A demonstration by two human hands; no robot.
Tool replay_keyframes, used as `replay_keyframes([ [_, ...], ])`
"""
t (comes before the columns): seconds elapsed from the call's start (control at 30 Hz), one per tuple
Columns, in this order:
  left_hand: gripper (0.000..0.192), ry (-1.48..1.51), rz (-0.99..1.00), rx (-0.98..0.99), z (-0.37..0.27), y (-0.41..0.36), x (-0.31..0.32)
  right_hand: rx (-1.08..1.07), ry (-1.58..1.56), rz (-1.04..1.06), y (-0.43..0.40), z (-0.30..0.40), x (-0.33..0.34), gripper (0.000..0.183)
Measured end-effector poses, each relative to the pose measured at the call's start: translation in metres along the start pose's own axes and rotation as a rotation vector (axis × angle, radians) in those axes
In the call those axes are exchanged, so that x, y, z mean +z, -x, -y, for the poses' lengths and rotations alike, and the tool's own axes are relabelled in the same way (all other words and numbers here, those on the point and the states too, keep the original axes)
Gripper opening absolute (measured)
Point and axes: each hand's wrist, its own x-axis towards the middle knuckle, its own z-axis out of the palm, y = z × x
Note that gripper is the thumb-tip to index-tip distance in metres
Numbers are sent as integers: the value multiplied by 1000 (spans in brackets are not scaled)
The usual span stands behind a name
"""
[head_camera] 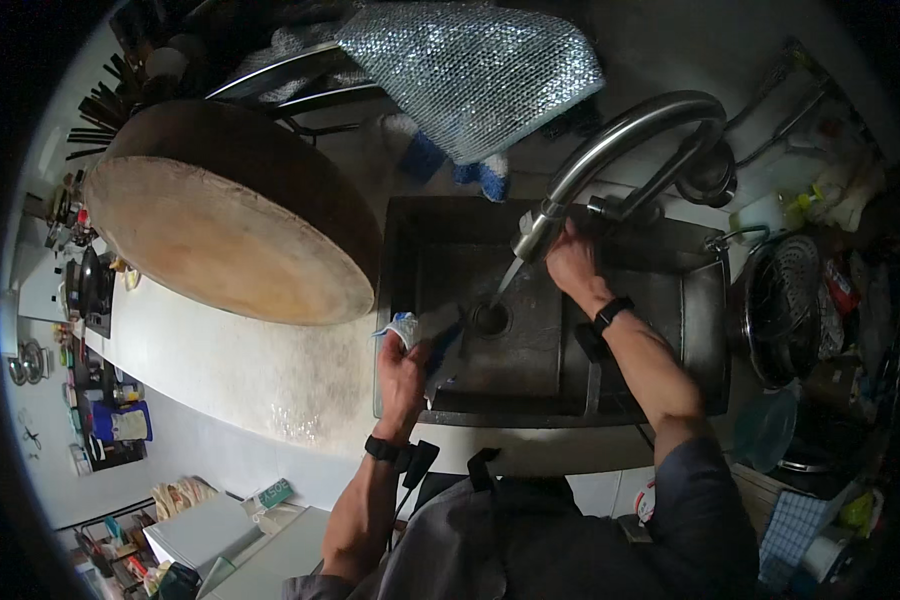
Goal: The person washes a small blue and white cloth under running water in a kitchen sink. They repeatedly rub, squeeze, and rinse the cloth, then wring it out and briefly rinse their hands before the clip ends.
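My left hand point(403, 375) grips a crumpled white-and-blue cloth point(403, 327) over the left rim of a dark double sink point(510, 360). Beside the cloth is a blurred grey shape; I cannot tell what it is. My right hand point(572, 264) is up against the steel gooseneck faucet point(630, 124), near its lever base point(607, 208). The faucet hides the right fingertips, so their grip cannot be made out. A stream of water point(509, 276) runs from the spout towards the round drain point(491, 318) in the left basin.
Left of the sink, a thick round wooden chopping block point(225, 240) stands tilted on the white counter point(270, 360). A silvery mesh cloth point(480, 75) hangs behind the sink. Metal pans point(780, 307) and a soap bottle point(765, 211) crowd the right side.
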Motion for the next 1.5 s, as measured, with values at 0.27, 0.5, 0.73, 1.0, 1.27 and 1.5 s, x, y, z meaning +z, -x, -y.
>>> replay_keyframes([
  [0.27, 33, 37, 7, -26, 5, 1, -2, -240, -175, 637, 113, 66, 117, 24],
  [0.5, 25, 50, -65, -41, 11, 7, -18, -366, -95, 558, 105, 108, 157, 29],
  [0.73, 27, 31, -40, -38, 17, 3, -25, -305, -238, 240, 145, 104, 179, 33],
  [1.0, 30, 41, -23, -73, 0, 3, -11, -288, -259, 485, 156, 89, 195, 33],
  [1.27, 31, 81, 0, -47, -11, 10, -18, -534, -120, 1221, 135, 107, -29, 28],
  [1.5, 29, 105, -4, 5, -17, 10, -13, -284, 42, 404, 154, 29, -72, 32],
])
